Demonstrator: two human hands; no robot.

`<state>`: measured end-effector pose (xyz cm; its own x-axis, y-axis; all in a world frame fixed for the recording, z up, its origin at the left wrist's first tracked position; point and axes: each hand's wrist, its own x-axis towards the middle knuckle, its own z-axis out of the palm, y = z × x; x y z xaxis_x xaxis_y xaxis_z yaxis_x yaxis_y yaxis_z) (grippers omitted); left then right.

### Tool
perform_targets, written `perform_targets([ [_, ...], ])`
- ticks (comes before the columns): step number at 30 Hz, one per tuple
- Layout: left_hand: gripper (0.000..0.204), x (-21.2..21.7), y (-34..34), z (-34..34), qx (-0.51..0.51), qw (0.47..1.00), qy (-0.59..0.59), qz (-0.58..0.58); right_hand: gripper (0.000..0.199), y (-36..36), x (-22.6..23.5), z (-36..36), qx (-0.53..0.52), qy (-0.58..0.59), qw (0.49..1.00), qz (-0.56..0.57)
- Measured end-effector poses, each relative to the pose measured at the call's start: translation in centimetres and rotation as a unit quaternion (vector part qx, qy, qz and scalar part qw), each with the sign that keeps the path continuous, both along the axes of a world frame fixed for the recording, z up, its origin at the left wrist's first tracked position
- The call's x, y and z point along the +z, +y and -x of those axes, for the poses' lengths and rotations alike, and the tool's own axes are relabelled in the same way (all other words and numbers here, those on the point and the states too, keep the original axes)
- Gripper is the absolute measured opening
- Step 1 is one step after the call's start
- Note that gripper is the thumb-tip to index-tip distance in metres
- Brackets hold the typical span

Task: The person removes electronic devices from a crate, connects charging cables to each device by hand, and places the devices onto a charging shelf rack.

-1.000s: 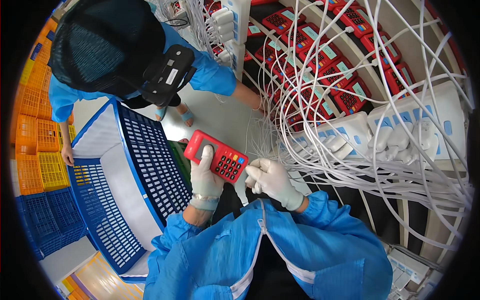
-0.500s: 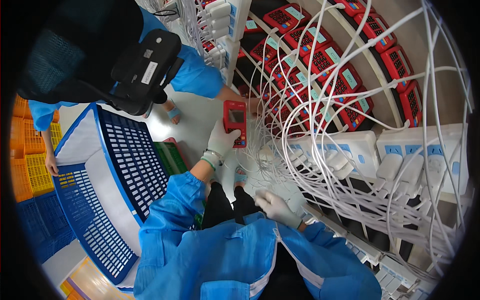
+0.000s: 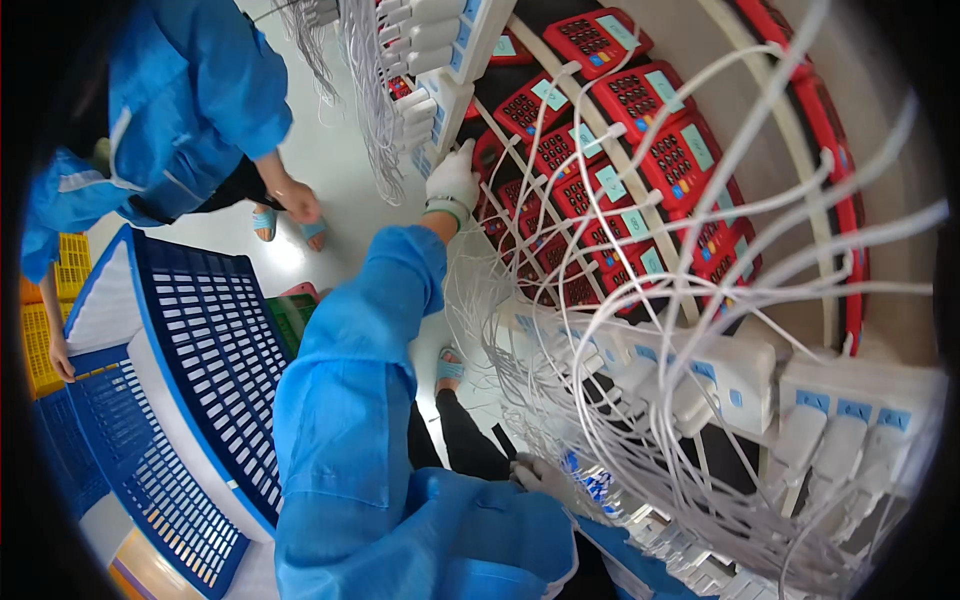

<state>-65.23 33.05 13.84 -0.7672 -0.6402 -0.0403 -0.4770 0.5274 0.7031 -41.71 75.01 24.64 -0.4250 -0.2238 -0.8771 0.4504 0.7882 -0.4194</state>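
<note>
My left hand point(image 3: 453, 187), in a whitish glove, reaches out to the near-left end of a rack of red card terminals point(image 3: 590, 42). Its fingers are closed at the edge of a red card terminal point(image 3: 487, 152), which the hand and cables partly cover. Low in the middle, my gloved right hand point(image 3: 545, 478) stays close to my body beside bundled cables. Its fingers look curled, and the sleeve hides part of it; a short dark strip point(image 3: 503, 440) stands by the fingertips. White cables point(image 3: 600, 215) run across the terminals.
White power strips point(image 3: 690, 365) with plugged-in chargers point(image 3: 845, 455) line the rack's lower edge. Loose cables hang beside it. Another person's hand point(image 3: 297, 200) is at the upper left, their other hand on a blue crate point(image 3: 215, 330). Yellow crates point(image 3: 42, 345) stand far left.
My left hand has carried the red card terminal forward and up to the rack. My view has shifted right. The other person has drawn their arm back from the rack. My right hand has lowered slightly.
</note>
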Motion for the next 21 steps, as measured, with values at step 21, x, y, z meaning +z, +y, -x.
perform_targets([
  [21, 0.023, -6.8, 5.5, -5.3, -0.077, 0.97, 0.108, -0.205, 0.046, -2.3, -1.9, 2.1, 0.0, -0.061, 0.994, -0.095],
])
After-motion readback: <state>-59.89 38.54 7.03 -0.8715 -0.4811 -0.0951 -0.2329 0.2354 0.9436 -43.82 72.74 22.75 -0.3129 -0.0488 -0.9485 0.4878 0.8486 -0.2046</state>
